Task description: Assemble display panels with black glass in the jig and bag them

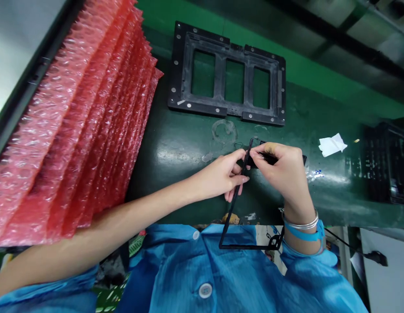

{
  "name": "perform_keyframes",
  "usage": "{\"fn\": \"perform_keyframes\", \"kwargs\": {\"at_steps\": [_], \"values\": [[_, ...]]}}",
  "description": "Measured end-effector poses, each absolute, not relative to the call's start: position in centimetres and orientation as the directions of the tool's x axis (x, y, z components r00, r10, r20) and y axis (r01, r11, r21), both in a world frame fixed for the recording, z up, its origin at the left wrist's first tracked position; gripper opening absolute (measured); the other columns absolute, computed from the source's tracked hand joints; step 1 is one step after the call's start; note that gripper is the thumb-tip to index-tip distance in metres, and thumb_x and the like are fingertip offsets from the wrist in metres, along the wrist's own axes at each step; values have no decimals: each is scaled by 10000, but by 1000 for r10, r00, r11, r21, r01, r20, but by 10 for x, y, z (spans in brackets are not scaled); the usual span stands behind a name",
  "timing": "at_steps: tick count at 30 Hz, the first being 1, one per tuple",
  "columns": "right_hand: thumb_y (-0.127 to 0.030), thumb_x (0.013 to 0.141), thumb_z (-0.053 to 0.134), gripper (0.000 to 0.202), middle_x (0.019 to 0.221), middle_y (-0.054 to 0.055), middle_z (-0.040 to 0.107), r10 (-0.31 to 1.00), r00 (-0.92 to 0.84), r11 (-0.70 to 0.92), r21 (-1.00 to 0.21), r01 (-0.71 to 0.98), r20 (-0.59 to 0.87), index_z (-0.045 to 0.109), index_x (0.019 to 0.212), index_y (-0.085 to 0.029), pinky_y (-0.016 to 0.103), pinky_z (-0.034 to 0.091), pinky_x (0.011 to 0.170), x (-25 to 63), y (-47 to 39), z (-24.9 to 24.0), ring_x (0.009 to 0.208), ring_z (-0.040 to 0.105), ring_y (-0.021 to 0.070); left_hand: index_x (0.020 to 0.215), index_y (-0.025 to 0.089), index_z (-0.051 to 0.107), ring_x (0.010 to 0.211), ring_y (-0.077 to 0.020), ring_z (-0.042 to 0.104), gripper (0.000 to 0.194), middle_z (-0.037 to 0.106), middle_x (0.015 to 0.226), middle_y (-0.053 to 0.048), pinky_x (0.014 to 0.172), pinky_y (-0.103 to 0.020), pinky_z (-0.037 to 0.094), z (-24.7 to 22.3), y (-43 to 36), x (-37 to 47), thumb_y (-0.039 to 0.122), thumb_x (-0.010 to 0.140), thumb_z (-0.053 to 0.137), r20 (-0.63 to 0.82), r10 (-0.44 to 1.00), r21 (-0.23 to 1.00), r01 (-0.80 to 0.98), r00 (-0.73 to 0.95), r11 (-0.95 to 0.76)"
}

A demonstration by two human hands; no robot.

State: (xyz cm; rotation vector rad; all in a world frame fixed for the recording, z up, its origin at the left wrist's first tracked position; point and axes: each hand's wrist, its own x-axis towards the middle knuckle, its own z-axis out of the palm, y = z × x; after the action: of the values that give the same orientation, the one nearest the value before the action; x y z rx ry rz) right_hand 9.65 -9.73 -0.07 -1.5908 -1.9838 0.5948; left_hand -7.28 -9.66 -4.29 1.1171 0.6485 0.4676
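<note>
A thin black rectangular frame (232,204) is held up, tilted, over the table's near edge. My left hand (230,174) is closed around its long left side, thumb in front and fingers behind. My right hand (280,167) pinches thumb and forefinger together at the frame's upper end, close to the left fingertips. Whatever lies between those right fingertips is too small to make out. Part of the frame's right side is hidden behind my right hand and wrist. A dark piece shows behind the right hand; I cannot tell whether it belongs to the frame.
Beyond my hands, a black fixture plate (220,71) with three openings lies on the green table (176,174). Red bubble-wrap sheets (91,108) are stacked at left. A crumpled white paper (332,144) lies at right, before a stack of dark parts (389,161).
</note>
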Motion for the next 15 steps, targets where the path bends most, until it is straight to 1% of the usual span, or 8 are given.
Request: {"fn": "perform_keyframes", "kwargs": {"at_steps": [4,6,8,9,13,15], "values": [[-197,789,586,153,714,32,739,974,-188,228,-562,795,129,722,720,-207,279,495,629,96,-96,1,643,668,172,1004,204,394,327,-120,565,230,608,536,85,332,-161,432,-42,-97,-73,59,881,523,-241,650,928,-24,721,372],[-192,779,586,145,699,31,732,976,-196,215,-541,813,93,711,708,-204,271,468,611,94,-94,4,626,656,168,972,207,385,324,-115,559,225,608,539,83,332,-161,428,-41,-97,-73,64,878,531,-248,656,927,-23,713,376],[-171,753,574,139,675,29,718,980,-193,190,-495,848,46,689,680,-202,267,434,599,90,-92,7,608,638,164,957,207,381,324,-113,556,220,607,541,82,331,-162,426,-41,-98,-73,72,875,534,-255,658,925,-19,709,379],[-163,735,568,134,660,28,707,982,-189,178,-452,874,22,674,663,-201,266,412,591,87,-91,10,599,626,164,967,204,385,321,-113,552,219,603,538,83,327,-162,423,-41,-98,-73,74,872,533,-256,658,926,-17,708,378],[-179,687,554,104,611,36,656,985,-170,160,-216,963,-29,603,598,-196,279,286,549,74,-89,20,554,546,154,1023,192,396,306,-103,531,244,593,528,90,316,-153,414,-45,-100,-72,71,857,526,-227,671,936,-32,705,350],[-201,677,558,110,580,31,621,987,-157,148,-171,974,-44,565,567,-196,287,244,537,71,-88,24,531,500,143,1008,196,394,306,-103,533,240,598,532,86,316,-153,421,-47,-100,-72,73,854,531,-218,674,938,-39,705,344]]}}
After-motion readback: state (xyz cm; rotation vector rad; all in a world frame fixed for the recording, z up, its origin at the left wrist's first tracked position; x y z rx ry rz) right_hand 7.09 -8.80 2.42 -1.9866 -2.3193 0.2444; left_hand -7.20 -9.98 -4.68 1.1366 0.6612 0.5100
